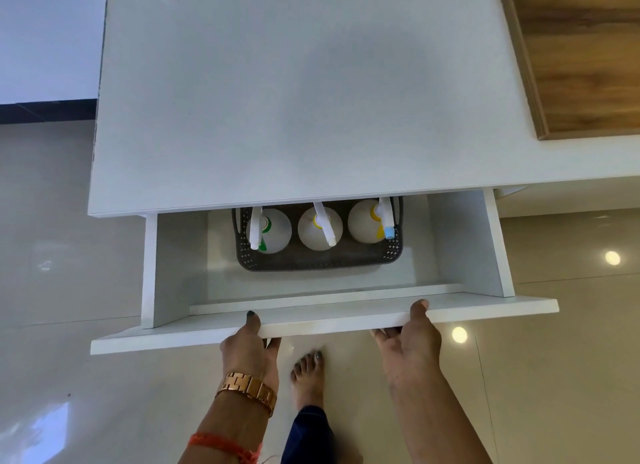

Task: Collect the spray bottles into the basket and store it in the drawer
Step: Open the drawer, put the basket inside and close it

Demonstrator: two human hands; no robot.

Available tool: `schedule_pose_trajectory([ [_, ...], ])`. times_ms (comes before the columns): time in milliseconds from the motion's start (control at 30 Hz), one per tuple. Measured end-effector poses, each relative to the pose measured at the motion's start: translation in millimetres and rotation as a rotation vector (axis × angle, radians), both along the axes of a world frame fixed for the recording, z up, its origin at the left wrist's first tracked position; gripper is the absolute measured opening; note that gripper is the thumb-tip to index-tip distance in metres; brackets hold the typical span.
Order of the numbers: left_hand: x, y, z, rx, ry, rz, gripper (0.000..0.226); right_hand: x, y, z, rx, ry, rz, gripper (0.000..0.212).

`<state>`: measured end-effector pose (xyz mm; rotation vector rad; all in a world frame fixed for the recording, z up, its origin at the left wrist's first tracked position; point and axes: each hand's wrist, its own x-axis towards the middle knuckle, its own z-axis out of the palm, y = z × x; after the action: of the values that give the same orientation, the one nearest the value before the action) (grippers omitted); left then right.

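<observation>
A white drawer [325, 321] stands pulled out from under the white tabletop. Inside it, toward the back, sits a dark perforated basket [318, 261] partly tucked under the tabletop edge. Three round white spray bottles stand upright in the basket: the left one [273, 231] with a green collar, the middle one [318, 231] with a yellow collar, the right one [365, 222] with a yellow collar and a blue nozzle tip. My left hand [252, 342] grips the drawer's front panel, thumb on top and fingers underneath. My right hand [412, 339] grips the same panel further right.
The white tabletop [294, 99] overhangs the drawer's back. A wooden panel [581, 58] lies at the upper right. Glossy beige floor tiles surround the cabinet. My bare foot [308, 377] stands on the floor just below the drawer front, between my arms.
</observation>
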<state>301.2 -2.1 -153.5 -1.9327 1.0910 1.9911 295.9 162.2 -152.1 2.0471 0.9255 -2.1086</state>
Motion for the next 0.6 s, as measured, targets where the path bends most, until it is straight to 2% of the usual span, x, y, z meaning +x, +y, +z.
schedule_pose_trajectory([
  [233,-26.8,-1.1,-0.1,0.014,0.086,0.083,0.016,-35.4,-4.6,-3.5,0.079,0.005,0.096,0.052],
  [300,-36.9,-2.7,-0.9,0.014,0.109,0.089,0.017,-47.9,-5.1,-2.6,0.084,0.01,0.102,0.051],
  [467,-66.2,-4.4,3.3,0.008,0.143,0.105,0.036,-78.3,-5.1,0.1,0.07,0.049,0.078,0.044],
  [600,-90.7,-8.4,3.6,0.073,0.196,0.141,0.064,-99.8,-5.3,0.3,0.058,0.124,0.129,0.063],
])
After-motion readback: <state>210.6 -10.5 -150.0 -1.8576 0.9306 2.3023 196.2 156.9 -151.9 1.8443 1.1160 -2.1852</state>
